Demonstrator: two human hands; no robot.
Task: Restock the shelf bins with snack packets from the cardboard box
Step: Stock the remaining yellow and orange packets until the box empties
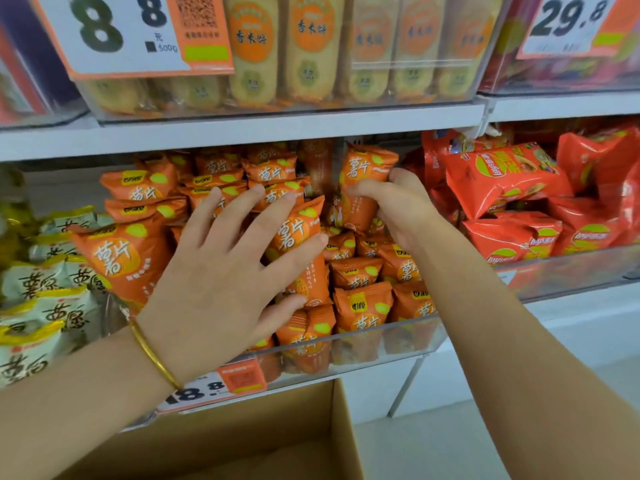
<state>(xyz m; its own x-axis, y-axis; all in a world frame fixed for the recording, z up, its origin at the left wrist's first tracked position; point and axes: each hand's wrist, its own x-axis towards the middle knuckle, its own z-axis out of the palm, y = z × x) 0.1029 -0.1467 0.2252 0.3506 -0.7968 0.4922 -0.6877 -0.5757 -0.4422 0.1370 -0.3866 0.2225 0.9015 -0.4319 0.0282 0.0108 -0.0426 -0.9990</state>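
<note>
Step in hand, as judged from hand placement: stock is being settled into the bin (pixel 398 337), not fetched from the box. The clear-fronted bin is being taken as the landmark.

- Orange packets (pixel 360 299) are being heaped inside the bin, up to and above its front wall.
- The left hand (pixel 221 271) is being laid over the heap in the bin's left half. Its grip is spread, with straight fingers pressing on the packets. Nothing is clearly being pinched.
- The right hand (pixel 401 209) is being held at the bin's back right. Its grip is curled round one upright packet (pixel 363 164), which is being stood against the rear of the pile.
- The cardboard box (pixel 242 427) is being kept directly below the bin's front edge. No packets are being seen in the visible part of its inside.
- Red packets (pixel 502 174) are lying in the compartment to the bin's right.

Next move, as judged: the upright packet is to be released once wedged. The heap is to be pressed back so nothing slides over the front wall. The box is then to be checked for remaining stock.
</note>
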